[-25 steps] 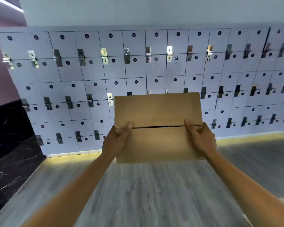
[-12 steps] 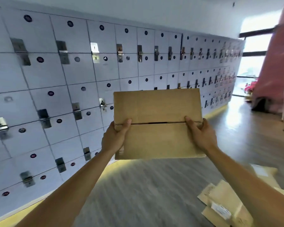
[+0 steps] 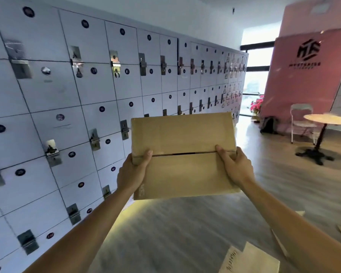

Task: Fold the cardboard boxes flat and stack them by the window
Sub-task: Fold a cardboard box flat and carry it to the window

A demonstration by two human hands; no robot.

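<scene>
box (image 3: 182, 154) between both hands' fingers (image 3: 221, 154)

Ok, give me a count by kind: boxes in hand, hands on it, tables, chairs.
Cardboard box held up: 1
Hands gripping it, left hand and right hand: 2
Round table: 1
Folding chair: 1
Total: 5

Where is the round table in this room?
In the head view, the round table stands far right on the wooden floor, beside a folding chair and before the pink wall.
</scene>
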